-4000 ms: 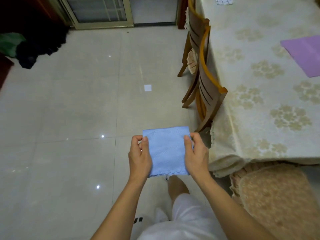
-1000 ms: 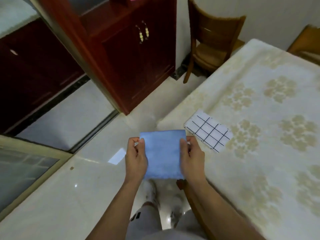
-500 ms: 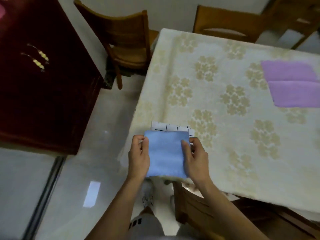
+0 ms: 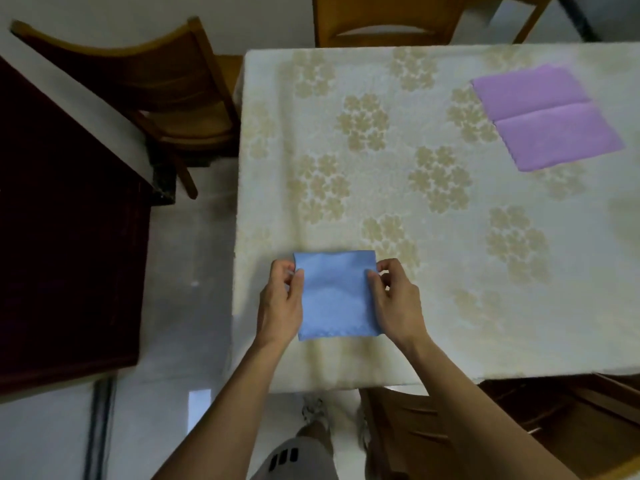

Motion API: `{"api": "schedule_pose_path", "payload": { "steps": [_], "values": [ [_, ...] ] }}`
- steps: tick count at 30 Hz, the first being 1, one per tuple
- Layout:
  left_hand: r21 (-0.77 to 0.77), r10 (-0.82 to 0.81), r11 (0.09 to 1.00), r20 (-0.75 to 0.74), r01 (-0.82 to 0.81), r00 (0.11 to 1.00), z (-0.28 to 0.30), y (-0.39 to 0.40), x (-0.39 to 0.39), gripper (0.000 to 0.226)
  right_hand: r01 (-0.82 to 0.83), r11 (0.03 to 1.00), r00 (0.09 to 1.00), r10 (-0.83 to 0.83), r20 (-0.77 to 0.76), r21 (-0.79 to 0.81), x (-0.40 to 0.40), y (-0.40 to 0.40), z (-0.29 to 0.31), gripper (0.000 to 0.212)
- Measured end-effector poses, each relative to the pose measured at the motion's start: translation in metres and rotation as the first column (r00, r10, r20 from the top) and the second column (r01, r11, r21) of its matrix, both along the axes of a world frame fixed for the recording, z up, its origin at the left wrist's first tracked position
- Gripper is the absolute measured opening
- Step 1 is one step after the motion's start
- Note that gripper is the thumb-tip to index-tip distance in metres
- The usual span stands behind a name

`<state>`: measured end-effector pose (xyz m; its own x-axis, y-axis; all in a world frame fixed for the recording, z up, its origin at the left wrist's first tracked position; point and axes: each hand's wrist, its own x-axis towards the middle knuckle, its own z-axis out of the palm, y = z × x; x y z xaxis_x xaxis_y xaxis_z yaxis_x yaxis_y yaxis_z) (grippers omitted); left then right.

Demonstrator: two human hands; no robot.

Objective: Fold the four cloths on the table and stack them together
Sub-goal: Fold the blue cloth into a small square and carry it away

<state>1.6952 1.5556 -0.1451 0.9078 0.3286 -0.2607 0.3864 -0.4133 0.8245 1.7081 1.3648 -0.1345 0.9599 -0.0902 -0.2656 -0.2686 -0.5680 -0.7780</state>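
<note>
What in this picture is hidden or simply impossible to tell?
- Head view: whatever lies under the blue cloth is covered by it.
- Whether the blue cloth rests on the table or hovers above it: unclear.
- Only the blue and purple cloth show; other cloths are not visible.
- The left edge is blurred.

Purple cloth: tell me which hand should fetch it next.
Right. The purple cloth lies far right on the table, on the right hand's side. The left hand would cross over; both now pinch the blue cloth.
</note>
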Motion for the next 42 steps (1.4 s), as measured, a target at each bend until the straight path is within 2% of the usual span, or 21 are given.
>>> {"api": "schedule_pose_path", "payload": {
  "steps": [5,10,14,23,25,28,32,35,38,42],
  "values": [
    [0.062,-0.036,0.997,-0.019,0.037,0.999,-0.014,0.002,0.023,0.009,0.014,0.998,1.0,-0.016,-0.018,-0.06,0.018,0.003,-0.022,0.014],
    [0.106,-0.081,0.99,-0.108,0.093,0.991,-0.028,0.006,0.032,0.01,0.003,0.996,0.996,-0.011,-0.088,-0.091,0.027,0.002,-0.041,0.018],
    [0.125,-0.055,0.99,-0.14,0.073,0.989,-0.03,0.008,0.029,0.01,-0.029,0.992,0.993,0.015,-0.119,-0.121,0.028,0.002,-0.046,0.021],
    [0.123,-0.053,0.989,-0.195,0.079,0.979,-0.028,0.008,0.02,0.009,-0.015,0.993,0.989,-0.001,-0.145,-0.115,0.025,0.002,-0.045,0.016],
    [0.164,-0.057,0.981,-0.253,0.101,0.966,-0.031,0.01,0.018,0.011,-0.029,0.989,0.986,0.004,-0.168,-0.146,0.023,0.003,-0.047,0.017],
    [0.306,-0.057,0.937,-0.337,0.167,0.94,-0.031,0.01,0.015,0.017,-0.037,0.977,0.982,-0.003,-0.188,-0.209,0.018,0.001,-0.048,0.018],
    [0.41,0.019,0.908,-0.25,0.088,0.968,-0.021,0.008,0.011,0.028,-0.002,0.964,0.985,-0.045,-0.169,-0.265,0.014,-0.004,-0.045,0.023],
    [0.458,0.001,0.884,-0.201,0.093,0.98,-0.014,0.005,0.007,0.028,-0.008,0.96,0.989,-0.035,-0.147,-0.279,0.011,-0.012,-0.039,0.025],
    [0.484,-0.096,0.862,-0.141,0.153,0.985,-0.003,0.002,0.002,0.033,-0.057,0.948,0.996,0.03,-0.09,-0.313,0.008,-0.022,-0.025,0.031],
    [0.554,-0.27,0.792,-0.059,0.256,0.961,0.024,-0.006,0.003,0.052,-0.135,0.915,0.988,0.154,0.019,-0.38,0.01,-0.031,0.008,0.046]
  ]
}}
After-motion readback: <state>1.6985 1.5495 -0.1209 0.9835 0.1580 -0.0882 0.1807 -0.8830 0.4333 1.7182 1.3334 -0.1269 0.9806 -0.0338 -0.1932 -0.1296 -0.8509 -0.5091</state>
